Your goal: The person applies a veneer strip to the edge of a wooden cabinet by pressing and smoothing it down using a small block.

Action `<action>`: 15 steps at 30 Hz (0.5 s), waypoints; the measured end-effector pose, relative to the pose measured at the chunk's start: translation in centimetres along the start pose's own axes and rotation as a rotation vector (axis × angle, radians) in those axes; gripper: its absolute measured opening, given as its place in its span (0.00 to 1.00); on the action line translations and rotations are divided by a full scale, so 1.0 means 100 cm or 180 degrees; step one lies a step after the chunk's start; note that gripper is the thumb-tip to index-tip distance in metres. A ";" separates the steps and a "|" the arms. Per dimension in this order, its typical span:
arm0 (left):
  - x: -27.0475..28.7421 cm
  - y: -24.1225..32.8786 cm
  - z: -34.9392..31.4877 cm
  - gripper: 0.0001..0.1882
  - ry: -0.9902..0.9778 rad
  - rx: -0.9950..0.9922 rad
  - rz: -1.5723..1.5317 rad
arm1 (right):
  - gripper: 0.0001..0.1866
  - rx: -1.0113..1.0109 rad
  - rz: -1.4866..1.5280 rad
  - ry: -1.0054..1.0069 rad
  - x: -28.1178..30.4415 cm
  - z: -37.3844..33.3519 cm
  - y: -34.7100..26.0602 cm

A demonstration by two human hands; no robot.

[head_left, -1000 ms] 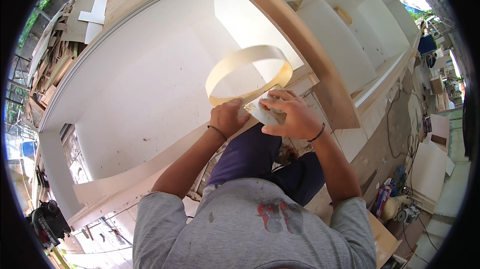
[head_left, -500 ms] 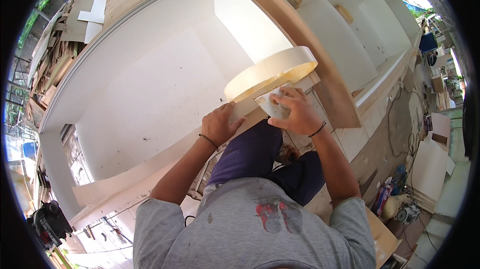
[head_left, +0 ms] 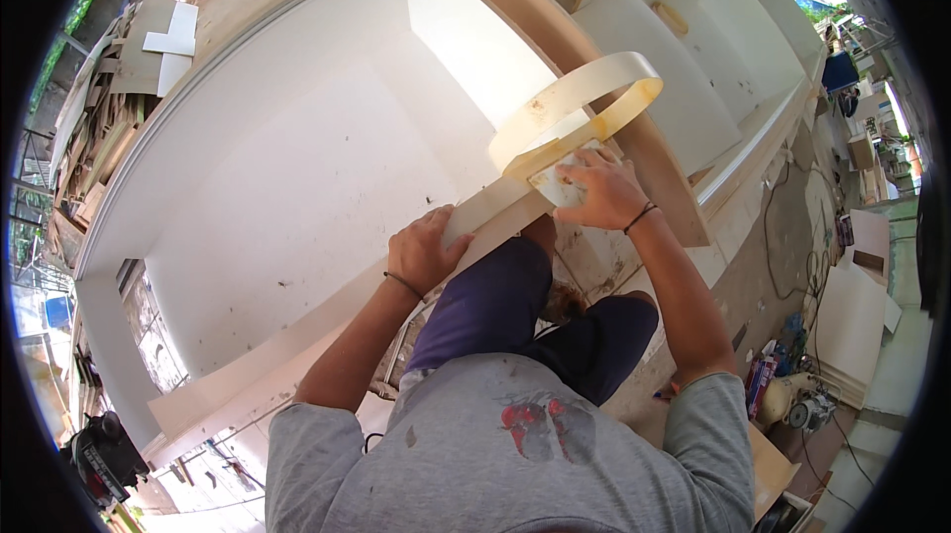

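Observation:
A pale edge-banding strip (head_left: pixel 475 215) lies along the near edge of a large white cabinet (head_left: pixel 307 147). Its free end rises into a loop (head_left: pixel 575 87) with a yellowish inner face. My left hand (head_left: pixel 426 254) is closed over the strip and edge, with its fingers on the far side and its thumb apart on the near side. To its right, my right hand (head_left: pixel 606 191) grips a flat white block (head_left: pixel 563 183) with brownish stains. The block presses on the strip just below the loop; its underside is hidden.
A brown-faced panel (head_left: pixel 654 166) stands upright right of the loop, beside a second white cabinet (head_left: pixel 654 67). Offcuts (head_left: pixel 109 127) are piled at the far left. A black power tool (head_left: pixel 104 459) sits lower left; a compressor (head_left: pixel 807 414) and cables are at right.
My right hand and the block have moved a little to the right along the edge. The loop has shifted right and opened wider. My left hand has moved slightly left and nearer.

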State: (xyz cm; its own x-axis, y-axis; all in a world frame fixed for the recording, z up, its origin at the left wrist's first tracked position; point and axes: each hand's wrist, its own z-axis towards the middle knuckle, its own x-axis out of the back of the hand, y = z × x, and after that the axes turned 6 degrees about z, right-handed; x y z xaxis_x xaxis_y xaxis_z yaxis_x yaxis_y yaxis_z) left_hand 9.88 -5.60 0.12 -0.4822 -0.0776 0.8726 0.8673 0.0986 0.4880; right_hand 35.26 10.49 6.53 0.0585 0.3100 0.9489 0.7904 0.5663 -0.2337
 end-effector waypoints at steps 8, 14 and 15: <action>-0.003 0.001 -0.001 0.28 0.0047 -0.0080 0.0035 | 0.37 -0.0039 0.0071 -0.0074 -0.002 0.013 0.003; 0.000 0.003 0.000 0.28 0.0023 -0.0015 0.0017 | 0.37 -0.0210 -0.0021 -0.0404 0.009 0.002 -0.002; 0.001 0.002 0.000 0.28 -0.0024 -0.0018 0.0069 | 0.37 -0.0216 -0.0028 -0.0392 0.012 0.001 -0.003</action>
State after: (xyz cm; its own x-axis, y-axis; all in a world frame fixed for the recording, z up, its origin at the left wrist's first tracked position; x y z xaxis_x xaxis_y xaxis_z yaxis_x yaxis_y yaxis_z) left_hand 10.01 -5.58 0.28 -0.4642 -0.0680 0.8831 0.8781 0.0947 0.4689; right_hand 35.03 10.77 7.74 -0.0205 0.3990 0.9167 0.8303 0.5176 -0.2067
